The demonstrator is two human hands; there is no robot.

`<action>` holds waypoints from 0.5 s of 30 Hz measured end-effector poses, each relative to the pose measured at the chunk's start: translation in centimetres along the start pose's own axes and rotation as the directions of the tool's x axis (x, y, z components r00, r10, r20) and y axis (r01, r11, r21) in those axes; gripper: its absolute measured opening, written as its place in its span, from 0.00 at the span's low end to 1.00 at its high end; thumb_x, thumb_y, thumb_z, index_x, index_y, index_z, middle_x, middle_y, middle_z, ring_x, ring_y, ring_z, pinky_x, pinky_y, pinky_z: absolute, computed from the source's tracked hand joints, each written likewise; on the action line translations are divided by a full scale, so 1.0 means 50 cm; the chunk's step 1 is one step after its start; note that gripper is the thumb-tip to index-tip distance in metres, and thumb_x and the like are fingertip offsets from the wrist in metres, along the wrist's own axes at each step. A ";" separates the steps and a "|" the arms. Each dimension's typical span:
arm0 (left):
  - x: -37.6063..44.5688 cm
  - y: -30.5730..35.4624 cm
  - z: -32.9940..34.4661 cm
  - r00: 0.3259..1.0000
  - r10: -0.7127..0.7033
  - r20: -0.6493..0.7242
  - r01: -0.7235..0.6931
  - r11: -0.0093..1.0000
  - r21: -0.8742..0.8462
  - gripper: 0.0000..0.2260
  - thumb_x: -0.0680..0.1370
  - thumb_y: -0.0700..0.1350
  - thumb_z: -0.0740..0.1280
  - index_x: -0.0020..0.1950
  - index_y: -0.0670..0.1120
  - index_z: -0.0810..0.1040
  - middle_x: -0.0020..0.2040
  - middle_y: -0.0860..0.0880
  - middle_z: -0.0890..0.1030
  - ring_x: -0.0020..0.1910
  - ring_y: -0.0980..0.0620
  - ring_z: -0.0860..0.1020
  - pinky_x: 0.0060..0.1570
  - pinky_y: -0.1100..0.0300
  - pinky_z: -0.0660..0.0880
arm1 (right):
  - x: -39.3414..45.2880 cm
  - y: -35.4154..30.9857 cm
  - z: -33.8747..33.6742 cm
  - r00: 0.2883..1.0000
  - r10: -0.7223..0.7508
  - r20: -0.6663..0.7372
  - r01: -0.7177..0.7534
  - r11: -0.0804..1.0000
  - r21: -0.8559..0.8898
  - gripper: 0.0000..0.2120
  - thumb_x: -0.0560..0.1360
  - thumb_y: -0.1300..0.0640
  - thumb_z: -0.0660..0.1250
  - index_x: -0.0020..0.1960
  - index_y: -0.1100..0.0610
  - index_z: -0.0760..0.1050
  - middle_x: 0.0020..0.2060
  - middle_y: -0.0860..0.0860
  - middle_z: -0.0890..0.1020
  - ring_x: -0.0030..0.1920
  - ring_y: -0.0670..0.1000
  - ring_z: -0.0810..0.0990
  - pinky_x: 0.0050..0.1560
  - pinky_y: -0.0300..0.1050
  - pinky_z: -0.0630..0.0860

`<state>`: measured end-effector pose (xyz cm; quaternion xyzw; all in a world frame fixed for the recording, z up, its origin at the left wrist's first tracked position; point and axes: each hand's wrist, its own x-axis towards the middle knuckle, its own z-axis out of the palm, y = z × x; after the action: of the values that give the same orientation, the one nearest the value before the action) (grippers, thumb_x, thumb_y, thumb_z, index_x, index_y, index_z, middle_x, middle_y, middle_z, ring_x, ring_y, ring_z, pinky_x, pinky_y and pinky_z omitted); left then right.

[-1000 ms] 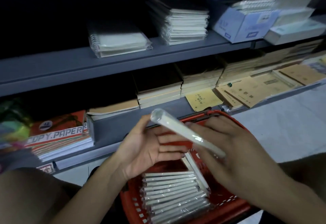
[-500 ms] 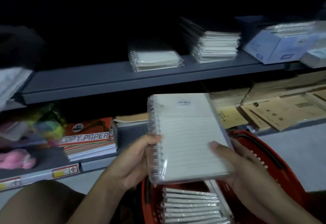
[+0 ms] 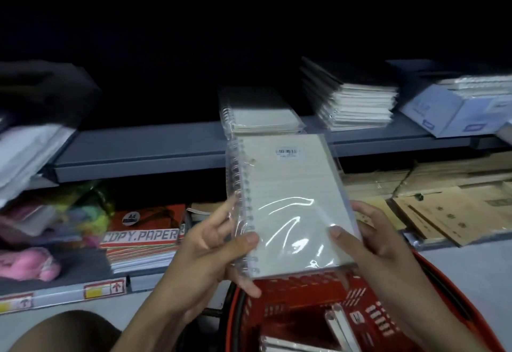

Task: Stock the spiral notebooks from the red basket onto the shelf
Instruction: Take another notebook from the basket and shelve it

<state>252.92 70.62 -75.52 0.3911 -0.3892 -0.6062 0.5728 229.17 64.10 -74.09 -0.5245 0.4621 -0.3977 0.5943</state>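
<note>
- A spiral notebook [image 3: 288,202], wrapped in clear plastic, is held up in front of the shelving, above the far rim of the red basket [image 3: 299,299]; its wire spine runs down its left edge and a small barcode sticker [image 3: 288,152] sits near its top.
- The left hand [image 3: 210,252] grips the notebook at the lower part of the spine: the thumb lies on the front cover and the fingers [image 3: 225,214] curl round behind the wire coil.
- The right hand [image 3: 371,238] pinches the lower right corner, thumb pressed on the front, the other fingers hidden behind the cover.
- The notebook's top edge reaches up to the front lip of the grey shelf [image 3: 138,155], just below a low stack of wrapped spiral notebooks [image 3: 260,114] lying flat on that shelf.
- To the right on the same shelf stands a taller stack of notebooks [image 3: 357,107], and beyond it an open blue-and-white box [image 3: 454,113] holding more wrapped pads.
- Inside the basket, more wrapped notebooks [image 3: 296,344] show at the bottom edge of the view, some standing on edge.
- On the lower shelf sit a red pack labelled COPY.PAPER [image 3: 144,232], brown paper booklets [image 3: 448,213] to the right, and blurred pink and multicoloured items [image 3: 30,263] to the left.
</note>
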 end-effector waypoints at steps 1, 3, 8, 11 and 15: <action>0.003 0.006 0.003 0.999 0.011 -0.050 -0.011 1.000 0.005 0.29 0.76 0.34 0.68 0.75 0.51 0.68 0.68 0.48 0.79 0.46 0.39 0.85 0.27 0.50 0.82 | 0.008 0.007 -0.004 1.000 0.013 0.010 -0.013 1.000 0.017 0.20 0.75 0.58 0.70 0.64 0.43 0.73 0.52 0.50 0.87 0.45 0.66 0.85 0.45 0.67 0.82; 0.011 0.023 0.009 0.990 0.034 -0.135 -0.028 0.999 0.043 0.27 0.75 0.36 0.69 0.72 0.51 0.72 0.65 0.50 0.82 0.41 0.42 0.86 0.26 0.52 0.82 | 0.020 0.013 -0.005 0.998 -0.016 0.057 0.014 1.000 0.024 0.24 0.76 0.61 0.70 0.66 0.40 0.72 0.56 0.50 0.85 0.47 0.60 0.85 0.46 0.59 0.81; 0.075 0.058 0.008 0.944 0.106 -0.314 -0.083 0.993 0.085 0.25 0.71 0.37 0.73 0.66 0.52 0.78 0.57 0.50 0.85 0.37 0.44 0.85 0.25 0.53 0.81 | 0.084 -0.021 0.006 0.986 -0.123 0.116 0.123 0.992 0.003 0.26 0.79 0.65 0.66 0.67 0.39 0.74 0.51 0.55 0.85 0.38 0.55 0.79 0.44 0.51 0.77; 0.135 0.079 0.000 0.904 0.175 -0.389 -0.140 0.983 0.117 0.23 0.73 0.38 0.74 0.67 0.50 0.79 0.53 0.41 0.83 0.34 0.49 0.82 0.27 0.58 0.79 | 0.153 -0.063 0.027 0.986 -0.136 0.097 0.133 0.990 0.037 0.23 0.80 0.67 0.64 0.64 0.42 0.77 0.53 0.56 0.84 0.40 0.55 0.79 0.41 0.46 0.77; 0.218 0.122 -0.032 0.868 0.159 -0.470 -0.101 0.984 0.146 0.26 0.76 0.39 0.73 0.73 0.45 0.73 0.50 0.35 0.80 0.38 0.49 0.81 0.30 0.58 0.80 | 0.260 -0.124 0.064 0.991 -0.072 0.111 0.065 0.996 0.062 0.21 0.80 0.69 0.63 0.68 0.51 0.74 0.54 0.56 0.83 0.43 0.54 0.78 0.40 0.45 0.74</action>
<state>256.35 59.44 -70.85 0.5349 -0.2952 -0.4264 0.6670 235.66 51.63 -69.60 -0.5443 0.3975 -0.4007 0.6206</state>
